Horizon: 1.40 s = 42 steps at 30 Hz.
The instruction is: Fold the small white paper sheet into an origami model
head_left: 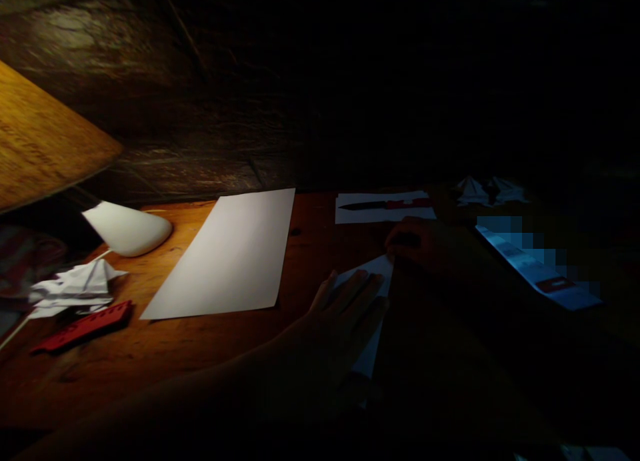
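A folded piece of white paper (368, 357) lies on the wooden table, its upper end narrowing to a corner. My left hand (345, 321) rests flat across it with fingers stretched out, covering its middle. At the upper corner, my right hand (417, 244) pinches the paper between thumb and fingertips. Deep shadow hides most of the right hand and forearm. Beyond the hands, a knife (370, 206) with a dark blade and reddish handle lies on small white paper sheets (350, 216).
A large white sheet (235, 254) lies left of my hands. Farther left are a lamp base (135, 233), its lampshade (45, 141), a folded paper shape (83, 284) and a red notched object (85, 327). A bluish glowing screen (520, 254) and small paper shapes (473, 191) are on the right.
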Each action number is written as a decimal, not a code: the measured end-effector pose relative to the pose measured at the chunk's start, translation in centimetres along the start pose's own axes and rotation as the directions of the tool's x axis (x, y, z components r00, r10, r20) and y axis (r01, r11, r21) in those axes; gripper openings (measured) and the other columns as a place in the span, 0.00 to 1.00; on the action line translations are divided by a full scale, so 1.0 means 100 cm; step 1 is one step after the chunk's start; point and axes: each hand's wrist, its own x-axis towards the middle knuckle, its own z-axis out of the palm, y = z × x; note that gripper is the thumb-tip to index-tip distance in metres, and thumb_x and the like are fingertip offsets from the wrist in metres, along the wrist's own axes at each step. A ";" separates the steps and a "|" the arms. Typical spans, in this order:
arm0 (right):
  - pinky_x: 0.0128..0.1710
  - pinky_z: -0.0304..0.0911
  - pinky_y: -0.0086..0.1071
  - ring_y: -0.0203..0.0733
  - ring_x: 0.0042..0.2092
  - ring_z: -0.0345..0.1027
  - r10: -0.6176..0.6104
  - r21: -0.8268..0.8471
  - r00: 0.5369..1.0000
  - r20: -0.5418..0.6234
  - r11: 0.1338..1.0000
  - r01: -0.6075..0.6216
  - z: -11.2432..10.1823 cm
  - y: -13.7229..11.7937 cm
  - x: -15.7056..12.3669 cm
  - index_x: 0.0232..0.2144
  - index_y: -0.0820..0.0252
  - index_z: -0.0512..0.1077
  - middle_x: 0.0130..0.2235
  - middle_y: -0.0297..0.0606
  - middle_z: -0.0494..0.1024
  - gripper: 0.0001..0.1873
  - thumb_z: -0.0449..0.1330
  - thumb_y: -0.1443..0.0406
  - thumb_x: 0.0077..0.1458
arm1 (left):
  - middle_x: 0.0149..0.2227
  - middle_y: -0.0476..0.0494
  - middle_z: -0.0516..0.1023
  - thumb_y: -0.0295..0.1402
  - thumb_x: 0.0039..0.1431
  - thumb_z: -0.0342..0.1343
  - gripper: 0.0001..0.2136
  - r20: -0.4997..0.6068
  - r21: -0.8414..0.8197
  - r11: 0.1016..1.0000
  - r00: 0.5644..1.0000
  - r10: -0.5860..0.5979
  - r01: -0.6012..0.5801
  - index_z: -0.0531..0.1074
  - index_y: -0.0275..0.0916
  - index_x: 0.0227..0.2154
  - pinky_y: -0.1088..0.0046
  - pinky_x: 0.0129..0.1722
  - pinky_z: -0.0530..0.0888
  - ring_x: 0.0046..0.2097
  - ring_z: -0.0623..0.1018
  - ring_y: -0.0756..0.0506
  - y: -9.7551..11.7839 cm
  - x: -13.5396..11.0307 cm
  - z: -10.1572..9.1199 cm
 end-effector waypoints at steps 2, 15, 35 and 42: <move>0.43 0.64 0.38 0.45 0.41 0.74 -0.006 -0.001 1.000 0.001 1.000 0.006 0.001 0.002 0.000 0.35 0.53 0.79 0.39 0.36 0.80 0.04 0.64 0.62 0.58 | 0.75 0.26 0.41 0.49 0.65 0.54 0.41 0.005 -0.015 1.000 1.000 -0.011 0.011 0.46 0.31 0.72 0.30 0.68 0.41 0.75 0.42 0.24 0.001 -0.001 -0.001; 0.42 0.65 0.37 0.44 0.40 0.75 0.026 0.015 1.000 -0.012 1.000 -0.026 -0.001 -0.001 0.000 0.34 0.53 0.80 0.38 0.36 0.81 0.03 0.65 0.64 0.56 | 0.75 0.27 0.40 0.50 0.65 0.54 0.41 -0.002 -0.013 1.000 1.000 -0.010 0.010 0.46 0.32 0.72 0.32 0.69 0.40 0.75 0.43 0.25 -0.001 -0.002 0.001; 0.41 0.65 0.37 0.44 0.40 0.75 0.041 0.042 0.999 -0.001 0.998 -0.041 -0.001 -0.001 0.002 0.37 0.53 0.79 0.40 0.35 0.82 0.06 0.63 0.65 0.56 | 0.76 0.27 0.34 0.52 0.61 0.58 0.48 0.068 -0.017 1.000 0.998 0.003 -0.002 0.42 0.31 0.73 0.30 0.69 0.41 0.74 0.36 0.23 0.001 -0.003 -0.007; 0.40 0.64 0.36 0.42 0.39 0.74 0.056 0.037 0.998 -0.005 0.998 -0.056 -0.001 0.000 0.003 0.36 0.55 0.80 0.38 0.36 0.82 0.06 0.63 0.64 0.56 | 0.75 0.25 0.26 0.56 0.56 0.62 0.53 -0.052 -0.029 1.000 0.999 -0.003 0.001 0.39 0.39 0.74 0.28 0.66 0.48 0.73 0.35 0.15 -0.005 -0.008 0.006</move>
